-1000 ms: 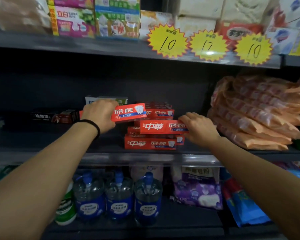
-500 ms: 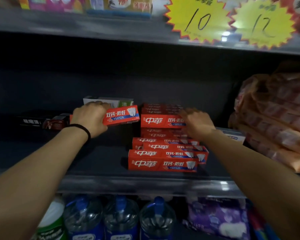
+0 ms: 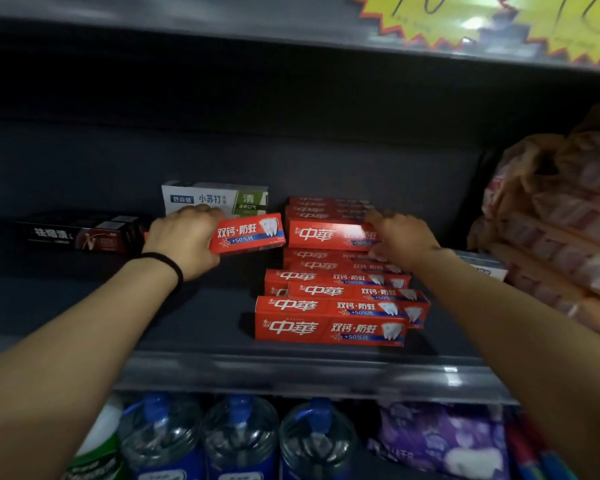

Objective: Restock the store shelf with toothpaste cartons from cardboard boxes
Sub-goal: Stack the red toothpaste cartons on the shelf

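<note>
A red toothpaste carton (image 3: 247, 232) is sitting in the grip of the left hand (image 3: 184, 242) at the centre of the frame, the fingers curling round its left end while its printed face is tilting slightly up to the right above the shelf (image 3: 194, 317). Just to its right, the stack of red cartons (image 3: 329, 308) is lying in stepped rows on the shelf, long flat boxes of glossy card with white lettering and a tooth picture. The right hand (image 3: 404, 239) is resting on the upper carton (image 3: 323, 235) at the back of that stack, its fingers spread and lightly bent over the right end; motion blur is hiding whether they are gripping it. The 2 hands are well apart, with the held carton between them.

Behind the left hand a white and green carton (image 3: 219, 199) is standing against the dark back panel. At the left of the frame a black carton (image 3: 80, 233) is lying lengthwise. A white box (image 3: 484, 266) is peeking out behind the right forearm. At the right edge, soft orange plastic packs (image 3: 561, 216) are bulging in a heap. A black band (image 3: 170, 265) is circling the left wrist. Yellow starburst price tags (image 3: 482, 22) are hanging at the upper right. Below the metal shelf edge, clear bottles with blue caps (image 3: 239, 434) are standing in a row beside a purple pack (image 3: 440, 441).
</note>
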Action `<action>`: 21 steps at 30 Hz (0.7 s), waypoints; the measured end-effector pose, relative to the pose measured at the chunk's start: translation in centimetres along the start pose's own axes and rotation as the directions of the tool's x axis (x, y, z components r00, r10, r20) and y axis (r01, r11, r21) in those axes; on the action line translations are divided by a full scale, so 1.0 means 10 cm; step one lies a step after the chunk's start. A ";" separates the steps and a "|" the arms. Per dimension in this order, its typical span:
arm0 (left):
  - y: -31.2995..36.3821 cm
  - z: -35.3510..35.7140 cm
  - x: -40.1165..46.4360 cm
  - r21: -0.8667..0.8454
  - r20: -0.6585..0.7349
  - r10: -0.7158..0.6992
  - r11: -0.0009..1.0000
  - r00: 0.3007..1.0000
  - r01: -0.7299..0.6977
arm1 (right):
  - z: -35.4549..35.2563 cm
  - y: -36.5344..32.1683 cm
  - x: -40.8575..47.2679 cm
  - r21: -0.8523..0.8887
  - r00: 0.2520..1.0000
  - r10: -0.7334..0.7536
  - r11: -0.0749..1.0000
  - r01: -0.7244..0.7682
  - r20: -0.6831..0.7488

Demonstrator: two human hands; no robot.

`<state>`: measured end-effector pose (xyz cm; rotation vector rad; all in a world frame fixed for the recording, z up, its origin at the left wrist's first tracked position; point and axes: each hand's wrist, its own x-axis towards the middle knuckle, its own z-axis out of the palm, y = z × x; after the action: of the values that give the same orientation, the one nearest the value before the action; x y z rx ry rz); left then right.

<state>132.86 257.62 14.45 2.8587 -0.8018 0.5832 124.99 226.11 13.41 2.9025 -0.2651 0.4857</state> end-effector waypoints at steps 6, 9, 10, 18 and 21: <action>0.04 0.02 0.02 0.005 0.022 0.006 1.000 1.000 -0.006 | 0.02 0.01 0.04 0.028 0.999 -0.036 0.999 0.036 -0.015; 0.05 0.04 0.02 0.004 0.023 0.010 1.000 1.000 -0.010 | 0.05 0.00 0.06 -0.002 0.999 -0.026 1.000 0.026 -0.020; 0.06 0.04 0.03 0.006 0.022 0.012 1.000 1.000 -0.012 | 0.06 -0.01 0.07 -0.016 0.999 -0.020 1.000 0.019 -0.026; 0.11 0.05 0.03 0.041 0.016 0.024 0.999 1.000 -0.025 | 0.05 -0.06 0.15 -0.065 1.000 0.011 0.998 -0.012 -0.028; 0.13 -0.01 0.01 0.040 -0.007 0.039 0.998 0.999 -0.039 | -0.03 -0.09 0.12 -0.032 1.000 -0.020 0.999 0.020 0.018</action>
<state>132.17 256.50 14.62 2.8806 -0.8559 0.6213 126.23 226.90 13.99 2.8766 -0.2436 0.4492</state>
